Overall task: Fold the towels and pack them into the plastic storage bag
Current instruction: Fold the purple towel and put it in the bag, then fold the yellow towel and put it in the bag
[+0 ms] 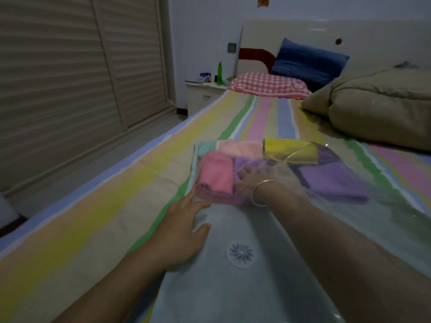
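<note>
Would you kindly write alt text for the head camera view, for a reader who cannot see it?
A person's right hand reaches inside a clear plastic storage bag, touching folded towels in pink, purple and yellow, while the left hand lies flat on the bag's outside. The bag rests on a striped bed.
</note>
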### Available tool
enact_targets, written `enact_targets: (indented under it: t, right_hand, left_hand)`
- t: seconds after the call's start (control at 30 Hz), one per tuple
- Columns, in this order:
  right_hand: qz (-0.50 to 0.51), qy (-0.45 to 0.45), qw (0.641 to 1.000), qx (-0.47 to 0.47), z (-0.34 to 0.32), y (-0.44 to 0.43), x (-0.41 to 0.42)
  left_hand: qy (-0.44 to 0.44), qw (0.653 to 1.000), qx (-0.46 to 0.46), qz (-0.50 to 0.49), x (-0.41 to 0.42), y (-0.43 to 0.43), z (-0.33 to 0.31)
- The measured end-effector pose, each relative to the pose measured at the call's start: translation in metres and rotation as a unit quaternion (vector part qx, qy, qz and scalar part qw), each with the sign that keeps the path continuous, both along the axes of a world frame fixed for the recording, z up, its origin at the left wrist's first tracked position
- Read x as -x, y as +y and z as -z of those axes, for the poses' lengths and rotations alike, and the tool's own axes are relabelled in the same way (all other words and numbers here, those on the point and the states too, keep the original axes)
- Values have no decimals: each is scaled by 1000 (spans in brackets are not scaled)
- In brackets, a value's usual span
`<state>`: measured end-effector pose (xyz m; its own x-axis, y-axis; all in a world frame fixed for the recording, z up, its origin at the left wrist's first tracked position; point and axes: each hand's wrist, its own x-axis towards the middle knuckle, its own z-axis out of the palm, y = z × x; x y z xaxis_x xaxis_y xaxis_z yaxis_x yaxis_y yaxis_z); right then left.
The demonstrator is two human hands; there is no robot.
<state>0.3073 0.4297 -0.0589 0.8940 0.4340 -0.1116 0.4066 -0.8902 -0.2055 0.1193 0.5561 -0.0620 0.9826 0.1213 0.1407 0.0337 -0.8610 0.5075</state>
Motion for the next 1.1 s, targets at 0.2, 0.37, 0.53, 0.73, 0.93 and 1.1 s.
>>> enact_targets:
  t: [0.2, 0.37, 0.53, 0.73, 0.93, 1.1]
  right_hand:
    - [-54, -58, 997, 8, 11, -51, 65]
    - [-145, -57, 988, -27, 12, -134, 176]
    - [-127, 45, 987, -92, -7, -268, 275]
    - [-94, 7, 978, -187, -47, -426, 347]
    - [-35, -130, 983, -124, -24, -527, 364]
    - [-88, -149, 984, -38, -7, -546, 374]
  left_hand:
    - [84, 984, -156, -22, 16, -30, -30]
    - [32, 987, -139, 70, 45, -115, -67]
    - [-58, 977, -73, 190, 75, -250, -74]
    - [-36, 952, -94, 289, 109, -371, -31]
    - [-33, 949, -141, 279, 138, -362, 15]
    - [-3, 960, -178, 218, 154, -352, -4]
